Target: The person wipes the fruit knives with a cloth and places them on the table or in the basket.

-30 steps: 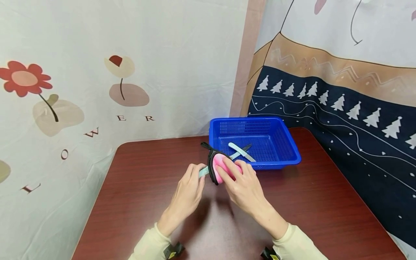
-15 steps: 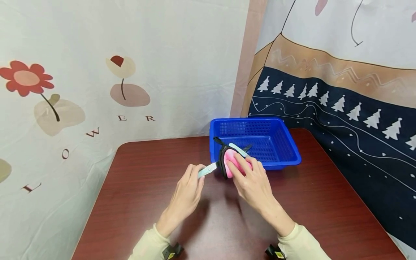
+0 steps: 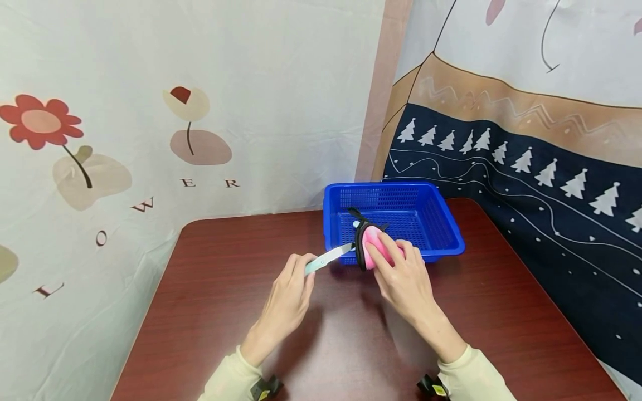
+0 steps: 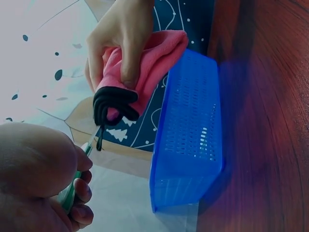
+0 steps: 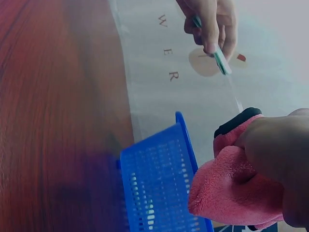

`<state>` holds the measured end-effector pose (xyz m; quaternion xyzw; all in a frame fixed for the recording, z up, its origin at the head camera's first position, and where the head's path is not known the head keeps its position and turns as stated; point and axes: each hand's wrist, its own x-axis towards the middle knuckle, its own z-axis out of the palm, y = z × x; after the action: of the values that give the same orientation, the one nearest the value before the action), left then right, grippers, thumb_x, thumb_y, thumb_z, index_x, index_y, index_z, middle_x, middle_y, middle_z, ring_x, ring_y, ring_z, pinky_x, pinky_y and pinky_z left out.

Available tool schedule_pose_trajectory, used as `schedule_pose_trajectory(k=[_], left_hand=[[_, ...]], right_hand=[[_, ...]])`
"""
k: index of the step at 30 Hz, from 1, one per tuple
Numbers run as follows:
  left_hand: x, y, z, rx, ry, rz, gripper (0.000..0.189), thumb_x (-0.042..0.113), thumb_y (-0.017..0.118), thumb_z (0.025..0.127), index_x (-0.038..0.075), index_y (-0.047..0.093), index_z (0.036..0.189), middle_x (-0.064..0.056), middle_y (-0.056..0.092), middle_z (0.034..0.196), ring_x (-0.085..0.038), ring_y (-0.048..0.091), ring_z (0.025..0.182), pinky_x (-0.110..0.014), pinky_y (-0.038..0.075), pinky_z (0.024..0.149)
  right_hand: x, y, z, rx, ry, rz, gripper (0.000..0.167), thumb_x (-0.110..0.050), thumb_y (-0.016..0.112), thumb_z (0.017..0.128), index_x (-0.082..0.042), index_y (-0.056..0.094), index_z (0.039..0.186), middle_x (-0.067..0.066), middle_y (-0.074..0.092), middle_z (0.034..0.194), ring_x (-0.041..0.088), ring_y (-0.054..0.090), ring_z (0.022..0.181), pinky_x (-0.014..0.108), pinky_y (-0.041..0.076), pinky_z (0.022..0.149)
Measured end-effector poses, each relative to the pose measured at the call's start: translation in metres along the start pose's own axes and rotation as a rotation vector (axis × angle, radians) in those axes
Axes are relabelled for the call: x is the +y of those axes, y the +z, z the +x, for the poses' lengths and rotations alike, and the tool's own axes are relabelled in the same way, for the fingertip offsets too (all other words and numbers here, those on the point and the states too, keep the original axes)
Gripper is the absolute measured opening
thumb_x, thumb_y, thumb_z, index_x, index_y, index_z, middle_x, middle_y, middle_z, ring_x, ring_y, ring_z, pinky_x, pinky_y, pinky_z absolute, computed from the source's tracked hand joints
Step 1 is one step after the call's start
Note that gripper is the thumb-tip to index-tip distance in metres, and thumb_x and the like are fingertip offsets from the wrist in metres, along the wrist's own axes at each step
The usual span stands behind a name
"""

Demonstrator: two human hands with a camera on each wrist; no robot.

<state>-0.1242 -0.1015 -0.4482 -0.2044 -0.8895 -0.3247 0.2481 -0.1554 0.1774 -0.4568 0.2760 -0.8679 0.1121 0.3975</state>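
In the head view my left hand [image 3: 286, 298] grips a small knife [image 3: 323, 261] by its pale mint handle, above the table and in front of the basket. Folded over the blade's tip end is a pink fleecy cloth [image 3: 373, 245] with black edging and a hanging loop. My right hand [image 3: 407, 285] pinches this cloth from outside, thumb and fingers on opposite sides. From the left wrist view, the blade of the knife [image 4: 77, 181] runs into the fold of the cloth [image 4: 152, 63]; its tip is hidden there.
A blue perforated basket [image 3: 446, 223] stands at the back of the brown table [image 3: 241, 245], right behind the cloth. Knives lie in it, largely hidden by the cloth; a pale handle end [image 3: 355, 224] shows. Printed fabric [image 3: 281, 111] hangs behind the table.
My right hand has slid the cloth right and slightly back along the blade, away from the handle. More bare blade shows. The left hand has stayed nearly still with the knife.
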Motion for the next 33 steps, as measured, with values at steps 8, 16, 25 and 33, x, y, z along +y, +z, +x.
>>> schedule_pose_trajectory(k=[8, 16, 25, 33], left_hand=[[-0.004, -0.001, 0.000, 0.006, -0.017, 0.020, 0.028, -0.003, 0.069, 0.106, 0.003, 0.068, 0.134, -0.009, 0.062, 0.107, -0.018, 0.059, 0.081, -0.035, 0.057, 0.073], [-0.005, 0.001, 0.001, 0.005, -0.018, 0.013, 0.028, -0.002, 0.069, 0.107, 0.002, 0.069, 0.135, -0.009, 0.063, 0.108, -0.019, 0.060, 0.082, -0.036, 0.058, 0.074], [-0.002, 0.004, 0.002, 0.004, 0.008, 0.006, 0.030, -0.001, 0.069, 0.107, 0.002, 0.067, 0.137, -0.009, 0.065, 0.111, -0.021, 0.066, 0.087, -0.040, 0.062, 0.077], [-0.001, 0.003, 0.001, 0.001, 0.039, -0.021, 0.033, -0.005, 0.070, 0.104, -0.003, 0.066, 0.137, -0.011, 0.067, 0.114, -0.023, 0.070, 0.091, -0.041, 0.064, 0.080]], right_hand=[[0.007, -0.009, -0.001, 0.020, 0.040, 0.007, 0.049, -0.007, 0.078, 0.094, -0.014, 0.076, 0.142, 0.020, 0.068, 0.153, 0.043, 0.062, 0.108, 0.054, 0.052, 0.083], [-0.011, -0.012, 0.010, 0.105, -0.052, 0.075, 0.045, -0.011, 0.077, 0.094, -0.012, 0.078, 0.139, 0.021, 0.070, 0.148, 0.042, 0.063, 0.107, 0.052, 0.053, 0.080], [-0.037, -0.001, 0.018, 0.058, -0.170, 0.094, 0.036, -0.019, 0.056, 0.109, -0.016, 0.080, 0.137, 0.016, 0.073, 0.147, 0.040, 0.065, 0.110, 0.052, 0.060, 0.089], [-0.048, 0.005, 0.021, 0.000, -0.180, 0.037, 0.038, -0.015, 0.058, 0.105, -0.019, 0.079, 0.137, 0.011, 0.072, 0.148, 0.036, 0.065, 0.106, 0.048, 0.059, 0.080]])
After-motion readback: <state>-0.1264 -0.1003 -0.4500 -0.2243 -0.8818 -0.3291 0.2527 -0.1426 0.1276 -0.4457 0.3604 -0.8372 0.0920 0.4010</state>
